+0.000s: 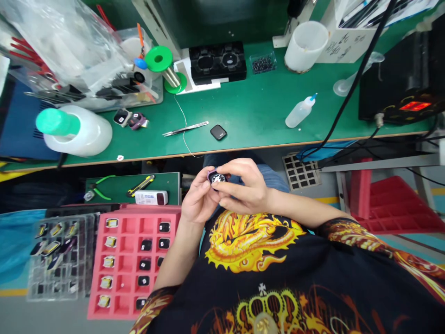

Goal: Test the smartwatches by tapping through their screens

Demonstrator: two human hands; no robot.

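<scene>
Okay, so the left hand [199,199] is pinching a small purple-edged watch [218,179] and the right hand [245,185] has hold of it too, fingers over the face. It's just in front of the table [253,111], with tweezers [185,129] and a black square piece [218,132] lying near the edge.

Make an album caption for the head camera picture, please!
Left fingers hold a small watch, right fingers touch it, by a green bench.
</scene>
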